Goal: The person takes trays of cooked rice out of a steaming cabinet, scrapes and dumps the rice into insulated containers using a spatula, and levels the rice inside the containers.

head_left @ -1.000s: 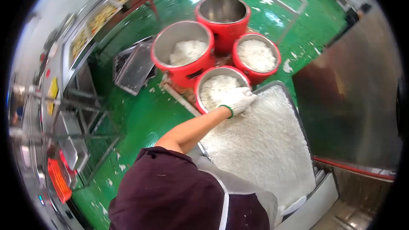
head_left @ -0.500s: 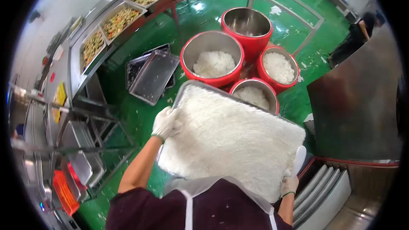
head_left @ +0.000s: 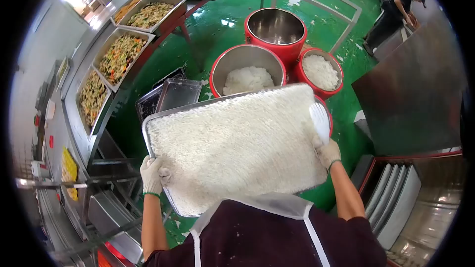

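Observation:
A large metal tray (head_left: pixel 147 136) spread with white rice (head_left: pixel 232 143) is held up in front of my apron. My left hand (head_left: pixel 152 174), in a pale knit glove, grips the tray's left edge with the thumb over the rice. On the opposite edge, my gloved right hand (head_left: pixel 327 154) is closed on the tray and on a white rice paddle (head_left: pixel 320 121), whose ribbed blade points away from me. Just beyond the tray stands a red insulated pot (head_left: pixel 213 74) partly filled with rice. The tray hides most of another red pot (head_left: pixel 330 118).
Behind are an empty red pot (head_left: pixel 297 44) and a smaller one (head_left: pixel 301 76) with rice. Dark trays (head_left: pixel 179 94) lie on the green floor. Food pans (head_left: pixel 117 58) line the left counter. A metal panel (head_left: pixel 410 89) and upright trays (head_left: pixel 396 202) stand right. Another person (head_left: pixel 393 17) works at upper right.
The tray has turned: its left end came down toward me and its right end swung away. My left hand moved left and down; my right hand moved up with the paddle.

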Demonstrator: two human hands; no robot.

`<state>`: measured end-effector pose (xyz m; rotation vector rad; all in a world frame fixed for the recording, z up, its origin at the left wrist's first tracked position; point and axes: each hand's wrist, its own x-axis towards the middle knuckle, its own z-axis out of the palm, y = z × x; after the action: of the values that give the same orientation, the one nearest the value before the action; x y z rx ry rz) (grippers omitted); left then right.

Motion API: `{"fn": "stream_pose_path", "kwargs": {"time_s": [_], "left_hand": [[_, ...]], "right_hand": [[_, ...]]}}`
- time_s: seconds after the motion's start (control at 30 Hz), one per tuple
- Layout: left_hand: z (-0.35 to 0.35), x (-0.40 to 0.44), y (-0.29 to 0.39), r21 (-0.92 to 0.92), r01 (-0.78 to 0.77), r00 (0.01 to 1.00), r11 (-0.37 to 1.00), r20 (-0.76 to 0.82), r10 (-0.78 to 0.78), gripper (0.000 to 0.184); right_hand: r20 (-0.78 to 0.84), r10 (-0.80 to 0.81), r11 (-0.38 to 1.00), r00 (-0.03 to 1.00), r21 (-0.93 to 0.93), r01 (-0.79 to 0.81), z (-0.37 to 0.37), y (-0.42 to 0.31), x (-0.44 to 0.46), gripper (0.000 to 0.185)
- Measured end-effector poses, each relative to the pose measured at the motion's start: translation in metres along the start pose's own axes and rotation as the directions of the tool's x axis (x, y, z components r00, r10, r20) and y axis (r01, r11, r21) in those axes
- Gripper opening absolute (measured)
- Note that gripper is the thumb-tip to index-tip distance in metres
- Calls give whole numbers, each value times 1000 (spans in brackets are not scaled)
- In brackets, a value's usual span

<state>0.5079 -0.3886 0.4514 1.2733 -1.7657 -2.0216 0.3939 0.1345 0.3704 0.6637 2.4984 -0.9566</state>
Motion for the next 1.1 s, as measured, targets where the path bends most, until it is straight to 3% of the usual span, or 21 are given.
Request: {"fn": "stream_pose_path", "kwargs": {"time_s": [0.07, 0.13, 0.2, 0.23, 0.27, 0.3, 0.47, 0.53, 0.63, 0.67, 0.77, 0.87, 0.97, 1.0, 1.1], "left_hand": [[2, 5, 18, 22, -39, 999, 999, -34, 40, 15], [2, 17, 37, 26, -74, 996, 997, -55, 75, 22], [5, 22, 52, 29, -133, 981, 991, -139, 136, 24], [-1, 27, 58, 5, -158, 974, 987, -164, 157, 25], [7, 25, 70, 95, -156, 953, 983, -246, 175, 26], [18, 15, 79, 183, -141, 925, 973, -325, 195, 27], [46, 23, 106, 149, -285, 868, 947, -379, 321, 31], [27, 43, 103, 232, -306, 871, 923, -324, 370, 31], [12, 93, 103, 356, -387, 849, 851, -221, 479, 32], [13, 111, 109, 397, -417, 837, 818, -185, 516, 32], [80, 131, 163, 343, -237, 926, 909, -202, 318, 35], [122, 165, 198, 454, -224, 930, 862, -165, 329, 30], [147, 195, 211, 614, -280, 905, 738, -88, 417, 19], [156, 201, 211, 660, -299, 895, 689, -57, 442, 19], [178, 224, 222, 645, -270, 927, 715, -28, 375, 18]], "right_hand": [[-1, -157, 983, 988, -95, 156, 16, -8, 49, 44], [-59, -273, 959, 960, 62, 277, 22, -60, 72, 44], [-74, -396, 918, 915, -3, 397, 33, -105, 106, 43], [36, -383, 923, 923, 47, 381, 39, -123, 129, 44], [134, -376, 926, 917, 100, 365, 43, -144, 154, 45], [148, -369, 929, 918, 83, 361, 42, -168, 168, 44], [256, -447, 892, 857, 199, 405, 102, -240, 253, 42], [265, -453, 891, 851, 181, 418, 98, -269, 255, 39], [220, -375, 927, 901, 70, 369, 144, -286, 303, 36], [236, -398, 917, 887, 116, 381, 151, -291, 312, 30], [201, -346, 897, 916, 356, 261, 226, -278, 363, 26], [154, -323, 941, 934, 161, 299, 251, -275, 366, 29], [287, 23, 868, 958, 470, -162, 254, -289, 343, 36], [321, 35, 880, 947, 439, -181, 242, -293, 336, 39], [69, -52, 938, 996, 345, 25, 264, -278, 358, 37]]}}
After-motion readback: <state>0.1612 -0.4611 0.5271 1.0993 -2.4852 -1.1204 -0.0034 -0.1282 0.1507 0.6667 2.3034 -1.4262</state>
